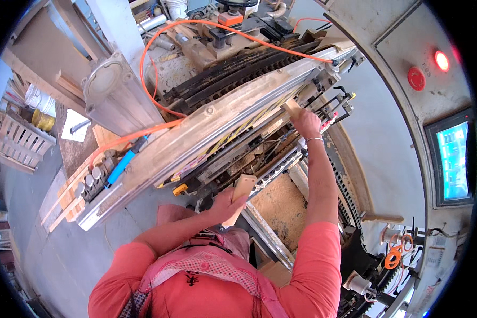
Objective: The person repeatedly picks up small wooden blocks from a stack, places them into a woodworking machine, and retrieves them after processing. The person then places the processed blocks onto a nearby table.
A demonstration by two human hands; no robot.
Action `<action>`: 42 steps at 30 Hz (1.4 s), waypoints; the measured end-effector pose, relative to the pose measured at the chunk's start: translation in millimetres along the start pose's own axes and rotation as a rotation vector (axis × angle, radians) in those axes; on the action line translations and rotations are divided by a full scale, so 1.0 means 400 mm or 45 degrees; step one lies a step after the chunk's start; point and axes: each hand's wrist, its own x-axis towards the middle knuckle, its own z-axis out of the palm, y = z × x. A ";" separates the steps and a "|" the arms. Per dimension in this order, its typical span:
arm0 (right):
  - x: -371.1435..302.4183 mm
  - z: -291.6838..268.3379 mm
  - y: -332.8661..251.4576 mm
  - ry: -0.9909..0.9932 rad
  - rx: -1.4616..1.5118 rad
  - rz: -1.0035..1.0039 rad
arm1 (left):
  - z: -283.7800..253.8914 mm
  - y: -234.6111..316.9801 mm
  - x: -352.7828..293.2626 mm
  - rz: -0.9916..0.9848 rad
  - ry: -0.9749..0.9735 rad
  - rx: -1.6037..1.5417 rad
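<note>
My left hand (227,205) is closed round a short, flat wooden piece (245,186) in front of my body. The piece stands tilted, with its upper end showing above my fingers. Farther off and to the right, my right hand (306,125) reaches over the machine and grips another small wooden piece (290,108) at its end. That piece is beside the long metal rail of the machine (233,119). The fingertips of my right hand are partly hidden behind the hand itself.
An orange air hose (142,69) loops over the machine's dusty beam. Sawdust (281,209) fills a bay below my arms. To the right are a control panel screen (453,159), a red button (416,79) and a toothed chain (344,185). A wooden crate (24,139) stands far left.
</note>
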 end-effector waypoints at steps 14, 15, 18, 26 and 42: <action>0.008 -0.012 -0.013 -0.068 0.029 -0.015 | -0.005 0.008 0.013 0.164 -0.057 0.232; 0.009 -0.014 -0.015 -0.076 0.032 -0.006 | -0.004 0.007 0.015 0.177 -0.061 0.238; 0.012 -0.014 -0.017 -0.091 0.035 -0.001 | -0.004 -0.001 0.015 0.208 -0.048 0.261; 0.027 -0.004 -0.003 -0.086 0.061 -0.092 | 0.003 -0.008 0.015 0.236 -0.012 0.201; 0.050 0.016 0.001 -0.115 0.038 -0.121 | 0.005 0.027 0.011 0.188 0.025 0.216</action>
